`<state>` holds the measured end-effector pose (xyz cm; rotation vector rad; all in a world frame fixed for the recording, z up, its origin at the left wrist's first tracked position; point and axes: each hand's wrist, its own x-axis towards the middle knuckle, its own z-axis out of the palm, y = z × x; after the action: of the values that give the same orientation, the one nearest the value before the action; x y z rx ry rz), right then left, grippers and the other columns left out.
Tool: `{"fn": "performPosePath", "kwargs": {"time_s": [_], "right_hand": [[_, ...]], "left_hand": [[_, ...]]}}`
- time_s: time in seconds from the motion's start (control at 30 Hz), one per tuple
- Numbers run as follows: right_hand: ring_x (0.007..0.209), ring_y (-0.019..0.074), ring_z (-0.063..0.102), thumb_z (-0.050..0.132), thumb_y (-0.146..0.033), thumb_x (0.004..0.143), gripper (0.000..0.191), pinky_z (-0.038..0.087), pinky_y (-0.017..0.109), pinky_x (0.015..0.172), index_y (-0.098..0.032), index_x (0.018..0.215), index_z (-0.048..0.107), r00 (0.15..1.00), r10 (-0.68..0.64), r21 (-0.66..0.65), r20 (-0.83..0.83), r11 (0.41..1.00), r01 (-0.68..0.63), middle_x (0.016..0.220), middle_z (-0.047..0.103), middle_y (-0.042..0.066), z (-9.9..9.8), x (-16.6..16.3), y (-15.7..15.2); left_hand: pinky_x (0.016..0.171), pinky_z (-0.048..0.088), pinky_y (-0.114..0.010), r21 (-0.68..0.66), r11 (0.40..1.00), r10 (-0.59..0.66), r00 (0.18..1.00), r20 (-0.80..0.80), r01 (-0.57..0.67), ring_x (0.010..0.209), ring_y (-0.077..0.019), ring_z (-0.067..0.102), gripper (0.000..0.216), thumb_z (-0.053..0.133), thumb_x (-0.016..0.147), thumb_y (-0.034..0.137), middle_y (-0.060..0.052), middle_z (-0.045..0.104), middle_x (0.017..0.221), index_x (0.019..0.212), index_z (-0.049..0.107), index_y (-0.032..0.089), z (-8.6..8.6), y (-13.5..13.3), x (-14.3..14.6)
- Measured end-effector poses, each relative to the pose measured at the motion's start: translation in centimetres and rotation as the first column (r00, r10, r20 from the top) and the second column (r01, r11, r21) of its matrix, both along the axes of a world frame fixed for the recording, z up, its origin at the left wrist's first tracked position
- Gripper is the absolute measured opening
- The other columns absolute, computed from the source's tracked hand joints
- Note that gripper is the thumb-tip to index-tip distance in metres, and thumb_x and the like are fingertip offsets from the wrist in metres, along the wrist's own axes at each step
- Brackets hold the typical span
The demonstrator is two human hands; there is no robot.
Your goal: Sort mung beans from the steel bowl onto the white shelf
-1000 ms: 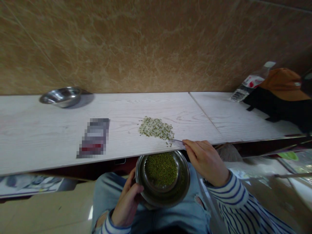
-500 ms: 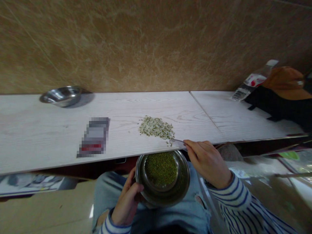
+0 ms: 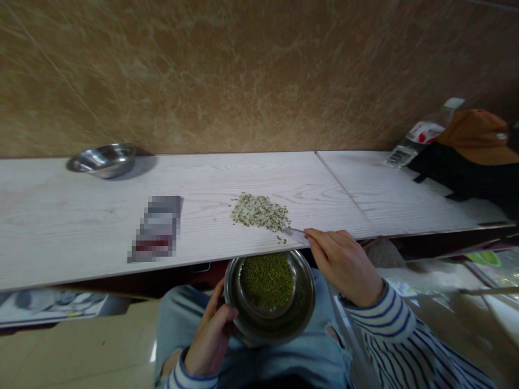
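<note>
The pile of white grains and green beans lies mid-table, just short of the table's near edge, with a few beans strayed toward that edge. Bare board runs from the pile back to the wall. On the left a blurred rectangular object limits the room, with an empty bowl beyond; a bottle and cap stand well apart on the right. The left hand grips the bean bowl by its rim, thumb on top, below the table edge above the lap. The right hand pinches a thin utensil, its tip at the pile's near right corner. Compared with half a second ago, the utensil's tip sits slightly higher; the pile and bean bowl look almost unchanged.
</note>
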<state>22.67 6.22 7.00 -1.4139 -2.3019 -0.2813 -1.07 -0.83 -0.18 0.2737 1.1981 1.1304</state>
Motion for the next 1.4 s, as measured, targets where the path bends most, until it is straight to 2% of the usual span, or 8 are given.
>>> {"fn": "performPosePath", "kwargs": {"time_s": [0.3,0.43,0.67,0.8,0.97,1.23,1.4], "right_hand": [[0.079,0.0171,0.063,0.042,-0.017,0.091,0.023,0.044,0.033,0.076,-0.014,0.104,0.061,0.999,0.037,-0.066,-0.036,0.997,-0.039,0.089,0.07,0.008,0.2,-0.2,0.4],[0.08,0.0171,0.063,0.041,-0.018,0.091,0.024,0.043,0.033,0.078,-0.015,0.106,0.06,0.998,0.052,-0.089,-0.045,0.994,-0.056,0.09,0.069,0.008,0.1,-0.1,0.3],[0.083,0.0169,0.062,0.041,-0.015,0.091,0.023,0.043,0.034,0.079,-0.016,0.107,0.058,0.992,0.099,-0.138,-0.073,0.985,-0.108,0.091,0.069,0.007,0.5,-1.0,-1.1],[0.081,0.016,0.063,0.042,-0.015,0.09,0.024,0.044,0.033,0.078,-0.017,0.107,0.059,0.988,0.117,-0.113,-0.105,0.985,-0.129,0.09,0.069,0.007,0.8,-1.2,-1.6],[0.08,0.0171,0.063,0.043,-0.018,0.09,0.022,0.045,0.034,0.076,-0.015,0.105,0.059,0.994,0.046,-0.038,-0.094,0.998,-0.05,0.091,0.069,0.007,0.6,-0.5,-0.2],[0.08,0.0171,0.063,0.043,-0.02,0.091,0.022,0.043,0.033,0.076,-0.016,0.107,0.059,0.997,0.063,-0.087,-0.055,0.994,-0.067,0.089,0.07,0.007,-0.2,-1.7,2.8],[0.081,0.0163,0.063,0.042,-0.018,0.092,0.023,0.043,0.032,0.078,-0.016,0.107,0.059,0.998,0.051,-0.113,-0.024,0.992,-0.053,0.089,0.07,0.006,0.1,-2.3,5.3]], "left_hand": [[0.059,0.044,-0.029,0.006,1.0,-0.019,1.0,-0.011,0.02,0.075,-0.0198,0.056,0.065,0.059,0.056,0.016,-0.001,0.066,0.087,0.121,0.055,0.026,0.3,0.1,-0.1],[0.06,0.045,-0.03,0.002,1.0,-0.011,1.0,0.002,0.011,0.077,-0.02,0.057,0.066,0.06,0.056,0.016,-0.002,0.067,0.092,0.122,0.054,0.025,0.1,0.1,-0.1],[0.062,0.045,-0.029,0.009,1.0,-0.025,0.999,0.022,0.024,0.079,-0.0193,0.056,0.065,0.06,0.058,0.015,-0.002,0.066,0.094,0.121,0.054,0.025,0.0,0.3,0.3],[0.064,0.045,-0.029,0.019,0.999,-0.046,0.998,0.045,0.045,0.08,-0.0197,0.056,0.065,0.059,0.056,0.014,-0.002,0.068,0.094,0.12,0.056,0.025,-0.1,0.4,0.5],[0.067,0.044,-0.029,0.025,0.999,-0.026,0.999,0.036,0.025,0.087,-0.0214,0.056,0.065,0.061,0.056,0.016,-0.002,0.067,0.099,0.12,0.057,0.025,-0.1,0.4,0.5],[0.065,0.044,-0.031,0.034,0.999,-0.022,0.999,0.043,0.021,0.089,-0.0235,0.057,0.066,0.059,0.056,0.017,-0.003,0.065,0.107,0.122,0.055,0.028,-0.3,-0.1,-0.1],[0.06,0.044,-0.03,0.0,1.0,-0.017,0.999,0.048,0.017,0.08,-0.0209,0.057,0.067,0.058,0.059,0.015,-0.003,0.067,0.101,0.125,0.051,0.028,-0.4,-0.3,-0.3]]}}
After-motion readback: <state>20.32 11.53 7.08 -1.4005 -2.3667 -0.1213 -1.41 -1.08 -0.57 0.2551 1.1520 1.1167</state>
